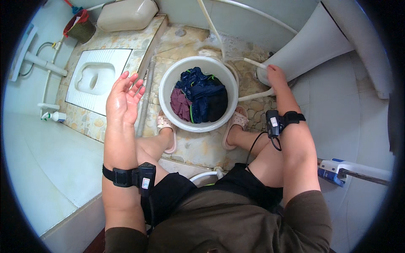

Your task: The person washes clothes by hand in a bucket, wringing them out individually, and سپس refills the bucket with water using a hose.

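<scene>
- Tiled bathroom floor (194,147).
- Garments (204,95), centre: already in basin (198,127), apparently none lifted out yet.
- Left hand (122,99): empty, half-open.
- Right hand (277,78): closed round pale hose (255,63).

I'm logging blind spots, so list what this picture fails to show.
All in the head view:
Bottom of the tub: covered by clothes.
White bucket: mostly hidden by the shorts.
Right grip: its own back hides whether it closes on the white hose.
Bin: contents too small to name.
</scene>
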`<state>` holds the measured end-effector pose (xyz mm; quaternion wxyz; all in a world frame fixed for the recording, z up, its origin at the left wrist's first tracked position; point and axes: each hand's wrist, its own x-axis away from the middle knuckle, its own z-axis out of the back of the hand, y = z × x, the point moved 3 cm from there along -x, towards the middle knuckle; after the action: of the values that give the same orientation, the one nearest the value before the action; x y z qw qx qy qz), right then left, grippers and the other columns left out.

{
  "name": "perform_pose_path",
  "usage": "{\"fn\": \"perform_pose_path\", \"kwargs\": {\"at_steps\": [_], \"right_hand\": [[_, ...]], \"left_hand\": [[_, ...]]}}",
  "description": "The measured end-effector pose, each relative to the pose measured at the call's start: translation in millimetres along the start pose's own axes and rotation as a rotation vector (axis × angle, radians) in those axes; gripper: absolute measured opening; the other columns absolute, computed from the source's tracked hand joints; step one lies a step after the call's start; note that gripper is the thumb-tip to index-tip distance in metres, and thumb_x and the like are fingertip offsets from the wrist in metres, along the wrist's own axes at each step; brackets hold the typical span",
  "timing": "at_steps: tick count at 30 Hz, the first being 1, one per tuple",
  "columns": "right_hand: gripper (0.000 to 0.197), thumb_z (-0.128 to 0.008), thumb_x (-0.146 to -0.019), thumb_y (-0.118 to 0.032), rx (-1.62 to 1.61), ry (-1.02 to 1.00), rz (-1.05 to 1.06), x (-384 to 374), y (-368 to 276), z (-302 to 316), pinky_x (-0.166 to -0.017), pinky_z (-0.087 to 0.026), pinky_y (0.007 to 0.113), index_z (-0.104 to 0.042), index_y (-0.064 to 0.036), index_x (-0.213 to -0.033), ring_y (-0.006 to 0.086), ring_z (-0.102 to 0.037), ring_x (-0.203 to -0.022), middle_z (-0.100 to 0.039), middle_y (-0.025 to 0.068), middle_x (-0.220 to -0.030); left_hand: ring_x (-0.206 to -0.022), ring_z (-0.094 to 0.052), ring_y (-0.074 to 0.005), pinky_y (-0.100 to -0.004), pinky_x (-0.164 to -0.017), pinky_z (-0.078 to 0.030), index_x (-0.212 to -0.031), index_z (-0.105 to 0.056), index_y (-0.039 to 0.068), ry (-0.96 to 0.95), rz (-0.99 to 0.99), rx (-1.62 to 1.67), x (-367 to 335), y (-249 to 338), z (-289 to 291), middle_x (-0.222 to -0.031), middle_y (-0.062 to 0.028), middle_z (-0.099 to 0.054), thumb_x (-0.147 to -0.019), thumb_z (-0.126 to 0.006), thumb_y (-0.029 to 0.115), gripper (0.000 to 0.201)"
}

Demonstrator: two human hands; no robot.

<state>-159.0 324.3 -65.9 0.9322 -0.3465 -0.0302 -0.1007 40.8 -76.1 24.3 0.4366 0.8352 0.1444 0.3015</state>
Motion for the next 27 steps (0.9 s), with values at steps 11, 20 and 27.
{"fn": "perform_pose_path", "kwargs": {"at_steps": [11, 20, 27], "right_hand": [[0.032, -0.044, -0.080, -0.028, 0.066, 0.193, 0.215, 18.4, -42.4, 10.2, -0.075, -0.041, 0.034, -0.055, -0.0062, -0.101, 0.0301, -0.054, -0.086, -0.057, 0.0157, -0.093], [0.031, -0.044, -0.080, -0.024, 0.058, 0.385, 0.318, 8.1, -55.6, 10.6, -0.072, -0.042, 0.035, -0.055, -0.0039, -0.100, 0.0315, -0.054, -0.082, -0.058, 0.0176, -0.088], [0.031, -0.045, -0.080, -0.024, -0.101, 0.464, 0.288, 6.1, -57.8, 25.8, -0.071, -0.042, 0.033, -0.055, -0.0018, -0.099, 0.0289, -0.056, -0.083, -0.058, 0.0171, -0.088]], "left_hand": [[-0.079, -0.052, -0.0191, -0.0303, -0.068, -0.046, -0.105, -0.043, 0.004, -0.018, -0.001, -0.015, 2.7, -2.1, -2.6, -0.093, -0.0099, -0.052, -0.076, -0.050, 0.011, 0.030], [-0.078, -0.052, -0.0195, -0.0304, -0.066, -0.046, -0.104, -0.043, 0.004, -0.013, 0.000, -0.013, 2.7, -4.1, -3.3, -0.091, -0.0100, -0.052, -0.077, -0.050, 0.012, 0.029], [-0.076, -0.052, -0.0198, -0.0304, -0.066, -0.046, -0.102, -0.044, 0.004, -0.028, 0.009, -0.002, 1.5, -5.9, -4.2, -0.089, -0.0103, -0.053, -0.078, -0.050, 0.012, 0.026]]}}
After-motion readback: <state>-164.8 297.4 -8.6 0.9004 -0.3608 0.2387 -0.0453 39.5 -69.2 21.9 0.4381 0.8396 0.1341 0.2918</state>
